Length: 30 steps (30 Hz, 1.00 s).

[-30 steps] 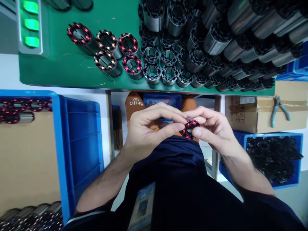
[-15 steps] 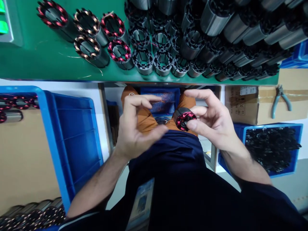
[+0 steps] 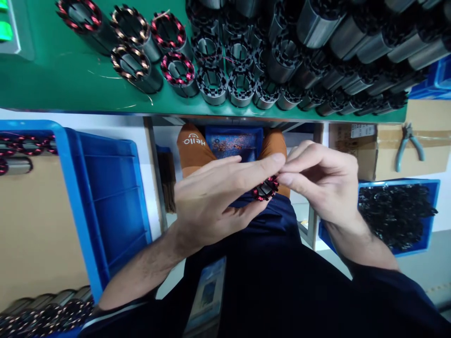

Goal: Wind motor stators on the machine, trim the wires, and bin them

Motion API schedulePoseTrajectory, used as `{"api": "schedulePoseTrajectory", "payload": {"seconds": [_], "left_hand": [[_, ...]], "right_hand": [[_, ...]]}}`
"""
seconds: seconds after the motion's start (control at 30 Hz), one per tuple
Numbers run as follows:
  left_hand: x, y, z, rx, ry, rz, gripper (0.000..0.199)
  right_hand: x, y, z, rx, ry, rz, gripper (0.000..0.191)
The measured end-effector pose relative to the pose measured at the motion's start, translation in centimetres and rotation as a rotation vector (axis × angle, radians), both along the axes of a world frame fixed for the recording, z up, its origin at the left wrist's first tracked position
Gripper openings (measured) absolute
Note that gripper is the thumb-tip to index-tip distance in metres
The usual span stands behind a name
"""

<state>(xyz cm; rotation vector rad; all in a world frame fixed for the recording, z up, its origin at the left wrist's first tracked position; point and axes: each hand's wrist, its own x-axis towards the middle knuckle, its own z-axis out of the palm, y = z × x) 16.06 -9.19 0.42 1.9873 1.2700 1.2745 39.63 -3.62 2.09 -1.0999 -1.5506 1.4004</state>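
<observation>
A small motor stator with red wire windings is held over my lap, its wound end turned up towards me. My left hand grips it between the thumb below and the fingers above, which hide most of its body. At the stator's upper right edge my right hand is closed in a pinch, thumb against forefinger. Whatever lies between those fingertips is too small to make out.
Several stators stand on the green bench ahead. A blue crate with stators is on the left. Pliers lie on a cardboard box at right, above a blue bin of black parts. Another blue bin sits below the bench.
The stator has passed from my right hand to my left, which moved right and closed around it. My right hand has gone from holding it to pinching at its edge.
</observation>
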Motion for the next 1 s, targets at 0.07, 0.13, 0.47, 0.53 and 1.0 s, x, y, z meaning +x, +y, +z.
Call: {"api": "schedulePoseTrajectory", "payload": {"seconds": [0.07,0.13,0.47,0.53,1.0], "left_hand": [[0.0,0.3,0.3,-0.007,-0.011,0.031,0.036],[-0.3,0.5,0.5,-0.01,-0.036,0.07,0.028],[-0.1,0.5,1.0,-0.063,-0.047,0.227,0.025],[0.1,0.5,0.9,-0.068,-0.05,0.231,0.025],[0.9,1.4,-0.4,0.021,0.035,0.162,0.019]], "right_hand": [[-0.1,0.0,0.0,-0.014,0.013,-0.094,0.024],[-0.2,0.0,0.0,0.001,0.002,-0.225,0.029],[-1.0,-2.3,-0.9,0.277,-0.123,-0.098,0.024],[-1.0,-2.1,-1.1,0.322,-0.13,-0.111,0.021],[-2.9,-2.9,-1.3,-0.259,0.175,-0.103,0.04]]}}
